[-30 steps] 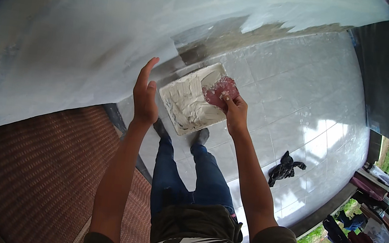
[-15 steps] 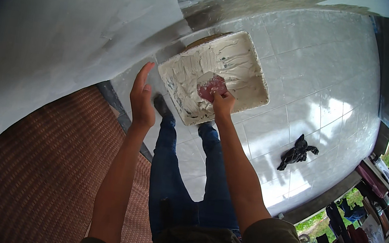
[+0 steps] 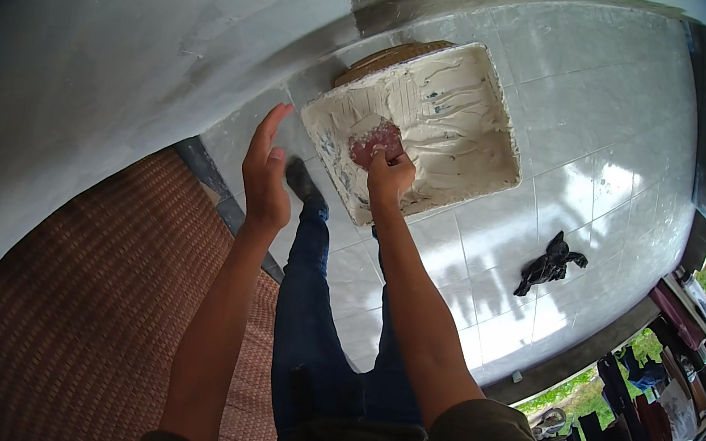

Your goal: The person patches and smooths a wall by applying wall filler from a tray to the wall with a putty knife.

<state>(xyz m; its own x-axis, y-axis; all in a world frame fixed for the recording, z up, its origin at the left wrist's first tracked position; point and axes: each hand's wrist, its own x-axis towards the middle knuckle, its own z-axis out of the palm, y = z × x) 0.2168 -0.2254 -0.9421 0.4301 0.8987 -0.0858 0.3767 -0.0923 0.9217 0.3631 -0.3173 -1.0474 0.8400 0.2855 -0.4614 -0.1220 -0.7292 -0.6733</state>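
My right hand (image 3: 391,176) grips a maroon flat scraper (image 3: 369,140), smeared with pale paste, down in the left part of a shallow rectangular tray (image 3: 512,148) of creamy, streaked paste. The tray sits at an angle just beyond my feet, with something brown (image 3: 376,59) partly hidden behind it. My left hand (image 3: 267,177) is open and holds nothing, its fingers stretched up beside the tray's left side, near the pale wall.
The pale wall (image 3: 126,35) runs along the left and top. A woven brown mat (image 3: 90,292) lies at lower left. A crumpled black object (image 3: 550,266) is on the tiled floor (image 3: 585,109) to the right, and clothes (image 3: 641,414) hang beyond.
My right hand has moved the scraper from the tray's right side down and leftward into the paste. The view has shifted, so the tray appears higher. My left hand stays open.
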